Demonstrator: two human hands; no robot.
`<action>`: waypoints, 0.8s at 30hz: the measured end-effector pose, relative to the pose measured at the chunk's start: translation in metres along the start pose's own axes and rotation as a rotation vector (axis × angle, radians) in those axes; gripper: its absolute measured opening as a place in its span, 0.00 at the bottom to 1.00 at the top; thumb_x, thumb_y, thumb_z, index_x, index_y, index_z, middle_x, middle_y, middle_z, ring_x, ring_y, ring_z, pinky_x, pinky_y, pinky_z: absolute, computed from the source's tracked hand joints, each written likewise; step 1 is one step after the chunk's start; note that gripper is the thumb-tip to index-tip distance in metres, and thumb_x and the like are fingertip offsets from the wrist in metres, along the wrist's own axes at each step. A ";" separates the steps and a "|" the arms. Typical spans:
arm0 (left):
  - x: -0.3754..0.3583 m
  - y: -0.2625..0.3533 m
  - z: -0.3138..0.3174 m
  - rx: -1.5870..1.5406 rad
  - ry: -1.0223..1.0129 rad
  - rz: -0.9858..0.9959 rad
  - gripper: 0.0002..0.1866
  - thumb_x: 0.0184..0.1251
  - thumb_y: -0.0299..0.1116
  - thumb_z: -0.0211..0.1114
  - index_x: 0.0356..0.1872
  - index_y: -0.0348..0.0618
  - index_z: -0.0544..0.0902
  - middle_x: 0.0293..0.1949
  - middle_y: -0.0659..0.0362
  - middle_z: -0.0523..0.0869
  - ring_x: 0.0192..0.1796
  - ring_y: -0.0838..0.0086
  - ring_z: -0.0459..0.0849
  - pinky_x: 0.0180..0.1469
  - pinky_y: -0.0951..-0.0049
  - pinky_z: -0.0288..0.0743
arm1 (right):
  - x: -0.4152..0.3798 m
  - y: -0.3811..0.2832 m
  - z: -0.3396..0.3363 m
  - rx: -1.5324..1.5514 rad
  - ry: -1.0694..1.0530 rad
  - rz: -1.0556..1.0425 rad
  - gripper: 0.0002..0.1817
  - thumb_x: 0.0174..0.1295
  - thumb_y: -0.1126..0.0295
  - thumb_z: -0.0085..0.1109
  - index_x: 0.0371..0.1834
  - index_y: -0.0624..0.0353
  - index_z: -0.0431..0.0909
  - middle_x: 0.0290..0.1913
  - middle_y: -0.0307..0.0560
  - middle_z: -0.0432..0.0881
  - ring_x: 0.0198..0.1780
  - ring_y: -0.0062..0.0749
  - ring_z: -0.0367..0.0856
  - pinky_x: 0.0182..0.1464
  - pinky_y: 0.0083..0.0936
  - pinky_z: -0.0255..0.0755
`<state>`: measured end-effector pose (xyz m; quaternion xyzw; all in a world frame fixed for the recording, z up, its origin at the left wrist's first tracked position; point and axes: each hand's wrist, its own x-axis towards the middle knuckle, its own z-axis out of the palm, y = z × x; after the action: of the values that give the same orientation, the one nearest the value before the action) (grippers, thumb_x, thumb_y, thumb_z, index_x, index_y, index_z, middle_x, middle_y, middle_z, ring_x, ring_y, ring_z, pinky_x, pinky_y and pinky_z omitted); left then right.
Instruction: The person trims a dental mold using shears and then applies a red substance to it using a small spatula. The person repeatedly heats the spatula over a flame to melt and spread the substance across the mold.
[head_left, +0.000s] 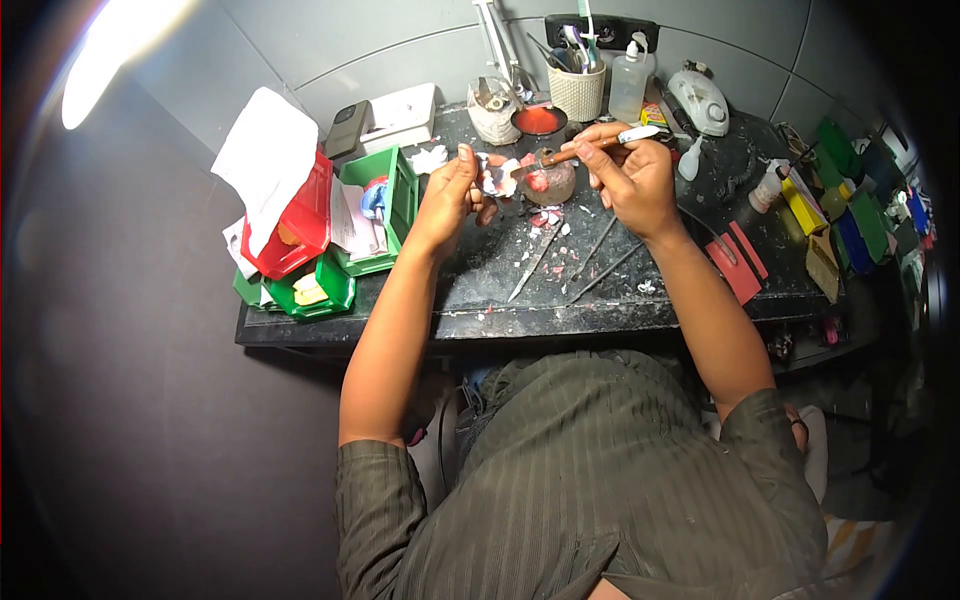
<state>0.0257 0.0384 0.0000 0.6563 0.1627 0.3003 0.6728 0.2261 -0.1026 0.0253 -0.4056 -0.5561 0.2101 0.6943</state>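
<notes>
My left hand (446,208) is closed around a small plaster dental model (496,178) with pinkish wax on it, held up over the bench. In my right hand (640,185) is a wax knife (568,154) with a brown handle and a pale end, gripped between thumb and fingers. Its blade points left and its tip is right at the model. Just beyond the blade stands a rounded glass vessel (555,188) with pink inside. Behind it, a black dish (540,121) contains red wax.
Slim metal tools (536,262) and white and pink crumbs lie on the black bench (470,290). Pink wax sheets (738,272) are at right. Green bins (405,205) and a red bin (318,215) stand left. A brush holder (577,95) and bottle (628,88) line the back.
</notes>
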 end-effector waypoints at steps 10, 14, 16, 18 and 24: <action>0.001 -0.004 0.000 -0.034 0.011 0.035 0.33 0.77 0.61 0.48 0.51 0.34 0.80 0.29 0.59 0.83 0.20 0.79 0.75 0.23 0.78 0.67 | 0.006 0.008 -0.016 -0.008 0.127 0.052 0.06 0.68 0.73 0.62 0.42 0.65 0.81 0.31 0.40 0.84 0.22 0.11 0.72 0.17 0.09 0.63; -0.001 -0.003 -0.001 -0.018 -0.004 0.038 0.34 0.77 0.60 0.48 0.53 0.32 0.79 0.31 0.57 0.84 0.21 0.79 0.75 0.24 0.78 0.67 | 0.005 0.009 -0.009 0.037 0.022 0.049 0.07 0.69 0.72 0.61 0.43 0.66 0.80 0.37 0.46 0.87 0.23 0.11 0.72 0.16 0.09 0.63; -0.001 -0.002 -0.002 -0.003 -0.018 0.032 0.35 0.77 0.60 0.46 0.55 0.30 0.77 0.33 0.56 0.85 0.23 0.78 0.75 0.25 0.78 0.66 | 0.004 0.009 -0.008 0.029 0.020 0.053 0.07 0.69 0.72 0.61 0.43 0.66 0.80 0.37 0.46 0.87 0.23 0.11 0.72 0.16 0.09 0.63; -0.001 -0.002 -0.002 -0.005 -0.017 0.041 0.34 0.78 0.59 0.45 0.55 0.31 0.77 0.33 0.55 0.85 0.22 0.77 0.75 0.25 0.78 0.66 | 0.004 0.009 -0.009 0.020 0.015 0.057 0.07 0.69 0.72 0.61 0.43 0.66 0.80 0.36 0.45 0.87 0.23 0.11 0.72 0.17 0.09 0.63; -0.001 -0.001 -0.001 -0.007 -0.008 0.021 0.34 0.80 0.58 0.43 0.55 0.31 0.77 0.34 0.54 0.86 0.22 0.77 0.75 0.25 0.78 0.66 | 0.005 0.010 -0.010 0.020 0.013 0.064 0.07 0.69 0.72 0.61 0.43 0.66 0.80 0.37 0.46 0.87 0.23 0.11 0.72 0.17 0.09 0.63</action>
<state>0.0246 0.0385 -0.0009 0.6570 0.1520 0.3051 0.6724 0.2388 -0.0967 0.0193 -0.4174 -0.5363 0.2349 0.6950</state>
